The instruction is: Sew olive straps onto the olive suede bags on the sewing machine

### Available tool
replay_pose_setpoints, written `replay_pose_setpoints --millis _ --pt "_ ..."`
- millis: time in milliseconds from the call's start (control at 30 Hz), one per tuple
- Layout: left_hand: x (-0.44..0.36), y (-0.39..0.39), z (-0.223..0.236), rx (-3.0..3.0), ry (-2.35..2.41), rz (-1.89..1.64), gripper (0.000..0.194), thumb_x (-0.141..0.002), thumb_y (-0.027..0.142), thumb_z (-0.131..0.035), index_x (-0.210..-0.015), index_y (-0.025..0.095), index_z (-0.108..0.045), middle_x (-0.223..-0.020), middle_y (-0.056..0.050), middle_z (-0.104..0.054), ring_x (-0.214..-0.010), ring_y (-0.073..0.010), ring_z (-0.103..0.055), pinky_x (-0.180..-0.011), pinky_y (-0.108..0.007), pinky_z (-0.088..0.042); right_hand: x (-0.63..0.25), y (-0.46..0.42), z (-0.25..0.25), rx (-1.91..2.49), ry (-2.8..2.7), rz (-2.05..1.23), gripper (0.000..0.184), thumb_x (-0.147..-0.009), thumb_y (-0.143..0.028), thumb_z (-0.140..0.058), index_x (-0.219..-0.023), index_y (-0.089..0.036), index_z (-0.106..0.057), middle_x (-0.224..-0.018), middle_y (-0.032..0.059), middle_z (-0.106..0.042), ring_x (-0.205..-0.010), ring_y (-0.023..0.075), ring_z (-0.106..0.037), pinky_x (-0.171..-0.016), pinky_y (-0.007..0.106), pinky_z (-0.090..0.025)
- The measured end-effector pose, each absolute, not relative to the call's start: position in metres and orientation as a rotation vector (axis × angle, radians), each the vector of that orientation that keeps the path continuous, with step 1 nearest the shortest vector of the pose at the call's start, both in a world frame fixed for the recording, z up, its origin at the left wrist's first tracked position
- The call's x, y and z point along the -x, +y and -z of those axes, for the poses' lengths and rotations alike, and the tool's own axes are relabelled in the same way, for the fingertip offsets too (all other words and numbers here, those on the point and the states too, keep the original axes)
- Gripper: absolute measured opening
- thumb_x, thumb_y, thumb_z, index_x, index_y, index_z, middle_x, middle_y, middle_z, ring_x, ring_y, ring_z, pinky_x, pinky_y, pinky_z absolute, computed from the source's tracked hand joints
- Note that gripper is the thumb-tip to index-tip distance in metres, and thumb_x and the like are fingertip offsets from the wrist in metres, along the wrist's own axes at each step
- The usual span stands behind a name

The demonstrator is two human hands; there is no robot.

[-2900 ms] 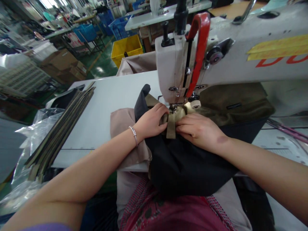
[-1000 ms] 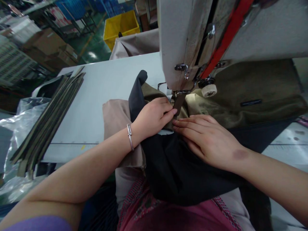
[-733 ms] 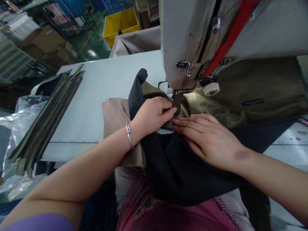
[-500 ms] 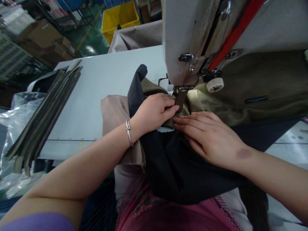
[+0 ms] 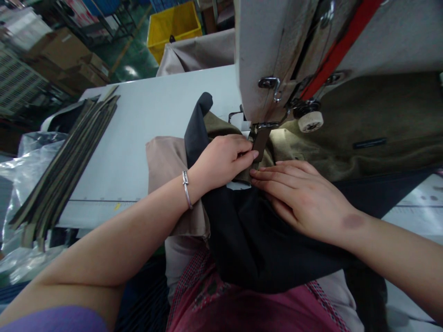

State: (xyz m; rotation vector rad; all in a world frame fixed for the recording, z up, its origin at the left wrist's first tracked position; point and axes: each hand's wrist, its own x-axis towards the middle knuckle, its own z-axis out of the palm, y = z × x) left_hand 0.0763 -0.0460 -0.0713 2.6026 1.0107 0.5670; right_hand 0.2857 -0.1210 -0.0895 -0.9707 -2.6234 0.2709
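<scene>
Since the earliest frame the left hand [image 5: 221,161] has shifted to the near end of the short brown strip [image 5: 261,144], which now slants under the sewing machine [image 5: 259,55]; the view has closed in, and the red lettering on the machine's arm has dropped out of frame. Writing: dark label [image 5: 369,143] on the olive cloth [image 5: 353,110], far right, carries faint marks, not legible. Scale line [image 5: 100,201] along the table [image 5: 155,106], left, with a yellow mark; figures too small to read. Left fingers bent, thumb tip touching the strip's left edge; whether strip or cloth is pinched, cannot tell. Right hand [image 5: 304,198] released, fingers together and extended, laid on the dark cloth [image 5: 270,249], tips just beside the strip's near end. Dark cloth bunched between the forearms, its near part draped over the lap; beige cloth [image 5: 166,161] partly under the left wrist (silver bangle [image 5: 187,189] on that one). Strip's far end hidden beneath the machine's metal parts; needle hard to make out. Machine top cut off by the frame. Bundle of strips [image 5: 69,170] at the table's left edge, clear plastic [image 5: 20,184] beside it. Yellow crate [image 5: 173,27] far left, upper rim partly cropped.
</scene>
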Motion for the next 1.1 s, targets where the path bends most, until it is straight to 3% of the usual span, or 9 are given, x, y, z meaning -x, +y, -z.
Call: replay_pose_setpoints --millis 267,533,700,867,1100 --pt "-0.076 -0.048 0.072 -2.548 1.03 -0.616 0.033 -0.093 0.025 -0.05 -0.061 0.015 -0.05 -0.064 0.001 -0.048 -0.065 -0.0112 -0.048 -0.06 -0.025 -0.033 -0.284 -0.121 0.089 0.98 -2.629 -0.266 0.035 -0.094 -0.022 -0.043 -0.126 -0.02 -0.059 -0.136 0.0018 -0.057 -0.124 0.0188 -0.05 -0.111 0.042 -0.031" --pt "-0.073 -0.048 0.078 -2.598 0.991 -0.636 0.033 -0.094 0.029 -0.049 -0.066 0.015 -0.058 -0.067 0.0 -0.055 -0.07 -0.0128 -0.053 -0.065 -0.026 -0.039 -0.284 -0.121 0.089 0.971 -2.617 -0.268 0.034 -0.093 -0.021 -0.045 -0.125 -0.021 -0.058 -0.135 0.0022 -0.057 -0.124 0.0188 -0.05 -0.111 0.042 -0.031" --pt "-0.068 -0.057 0.082 -2.779 0.894 -0.604 0.014 -0.085 0.024 -0.06 -0.093 0.021 -0.071 -0.088 -0.002 -0.068 -0.091 -0.0184 -0.06 -0.087 -0.034 -0.043 -0.287 -0.122 0.089 1.094 -2.466 -0.213 0.025 -0.088 -0.027 -0.055 -0.109 -0.015 -0.062 -0.122 0.0101 -0.063 -0.116 0.0238 -0.054 -0.106 0.042 -0.036" --pt "-0.064 -0.061 0.087 -2.881 0.764 -0.625 0.018 -0.084 0.021 -0.059 -0.099 0.019 -0.07 -0.102 -0.004 -0.07 -0.101 -0.0189 -0.062 -0.09 -0.033 -0.046 -0.287 -0.121 0.087 1.165 -2.492 -0.174 0.038 -0.088 -0.028 -0.053 -0.125 -0.018 -0.057 -0.13 0.0071 -0.059 -0.127 0.0235 -0.047 -0.111 0.045 -0.029" --pt "-0.063 -0.054 0.09 -2.949 0.682 -0.618 0.017 -0.088 0.026 -0.056 -0.097 0.019 -0.07 -0.099 -0.003 -0.071 -0.098 -0.0184 -0.064 -0.09 -0.034 -0.05 -0.286 -0.118 0.083 1.18 -2.543 -0.189 0.038 -0.089 -0.028 -0.053 -0.125 -0.02 -0.058 -0.129 0.0039 -0.061 -0.126 0.0222 -0.048 -0.112 0.046 -0.029"
